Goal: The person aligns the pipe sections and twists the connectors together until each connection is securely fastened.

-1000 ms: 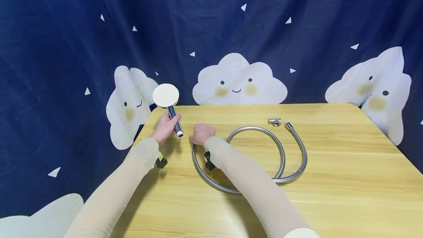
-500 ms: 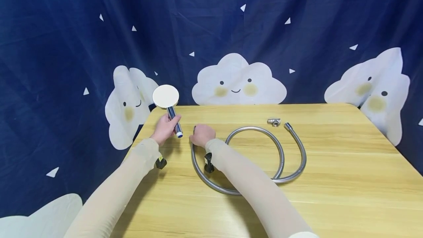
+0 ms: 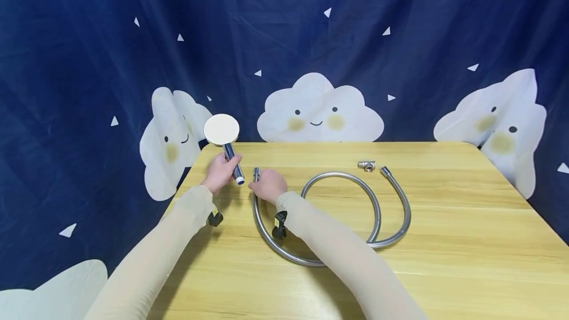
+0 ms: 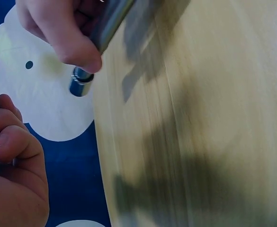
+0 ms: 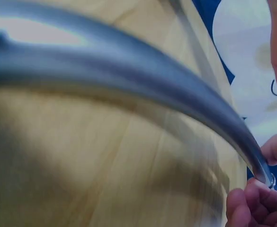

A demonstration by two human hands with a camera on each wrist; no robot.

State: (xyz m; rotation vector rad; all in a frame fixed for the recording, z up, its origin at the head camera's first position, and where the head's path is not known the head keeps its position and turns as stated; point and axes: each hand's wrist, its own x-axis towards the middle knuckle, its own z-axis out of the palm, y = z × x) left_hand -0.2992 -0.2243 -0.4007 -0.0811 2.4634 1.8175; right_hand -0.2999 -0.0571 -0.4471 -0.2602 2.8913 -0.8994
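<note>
The shower head (image 3: 221, 130) is over the far left corner of the worktop (image 3: 444, 221), its pale disc overlapping the far edge in the head view and its handle (image 3: 229, 151) slanting down toward the near edge, the blue-and-white tip (image 3: 240, 180) lowest. The left hand (image 3: 220, 171) grasps this handle, thumb across it. Just beside it, the right hand (image 3: 269, 185) pinches the metal hose (image 3: 377, 211) close below one end; that connector (image 3: 256, 174) sticks up past the fingers toward the far edge, apart from the tip.

From there the hose loops over the middle of the worktop, and its other connector (image 3: 386, 171) lies right of centre, toward the far edge. Just left of that connector lies a small metal fitting (image 3: 367, 166), touched by neither hand. Behind the far edge hangs a blue curtain (image 3: 284, 23) with clouds.

The step in hand seems to be presenting hose and handle to each other; the next move would call for lining up connector and tip squarely, both grasps kept firm.
</note>
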